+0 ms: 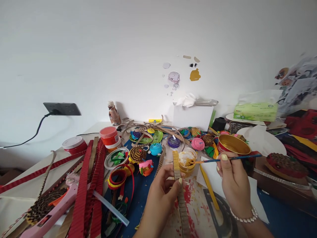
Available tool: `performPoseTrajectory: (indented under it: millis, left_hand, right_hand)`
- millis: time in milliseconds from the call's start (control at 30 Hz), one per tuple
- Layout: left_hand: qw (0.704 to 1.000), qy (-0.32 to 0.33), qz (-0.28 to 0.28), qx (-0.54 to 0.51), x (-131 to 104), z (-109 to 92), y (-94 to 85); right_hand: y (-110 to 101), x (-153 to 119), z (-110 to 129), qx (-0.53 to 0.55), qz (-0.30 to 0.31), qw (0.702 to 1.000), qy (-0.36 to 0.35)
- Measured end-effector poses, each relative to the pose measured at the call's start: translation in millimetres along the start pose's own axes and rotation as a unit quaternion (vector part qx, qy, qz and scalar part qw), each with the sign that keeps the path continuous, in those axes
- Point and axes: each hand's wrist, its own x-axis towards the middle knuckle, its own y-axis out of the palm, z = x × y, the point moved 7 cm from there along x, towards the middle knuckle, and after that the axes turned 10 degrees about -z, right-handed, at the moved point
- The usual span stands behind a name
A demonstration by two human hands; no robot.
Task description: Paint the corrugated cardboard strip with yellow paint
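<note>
My left hand pinches a strip of corrugated cardboard between thumb and fingers. The strip's far end is painted yellow, while its near part is bare brown. In my right hand is a thin paintbrush with a blue handle, held nearly level. Its bristle end reaches into an open jar of yellow paint, whose inner wall is smeared white and yellow. The jar stands just beyond the strip's painted end. Beneath the strip lies a board stained with red and yellow paint.
A pink glue gun and red corrugated strips lie at the left. Several coiled paper pieces sit behind my hands, among them a pink coil. A gold-lined tin stands behind my right hand. Red paint tubs stand at the back left.
</note>
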Motion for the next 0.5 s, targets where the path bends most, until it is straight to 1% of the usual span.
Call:
performPoseTrajectory:
  millis: [133, 300, 500]
  left_hand:
    - [1.000, -0.004, 0.004, 0.004, -1, 0, 1.0]
    - [1.000, -0.014, 0.014, 0.002, -1, 0, 1.7]
    - [1.000, -0.007, -0.002, -0.008, -1, -1, 0.8]
  right_hand:
    - [6, 0, -6, -0.014, 0.030, 0.999, -0.002]
    - [12, -2, -5, -0.019, 0.056, 0.998, -0.011]
    - [16, -4, -1, -0.040, 0.071, 0.996, -0.031]
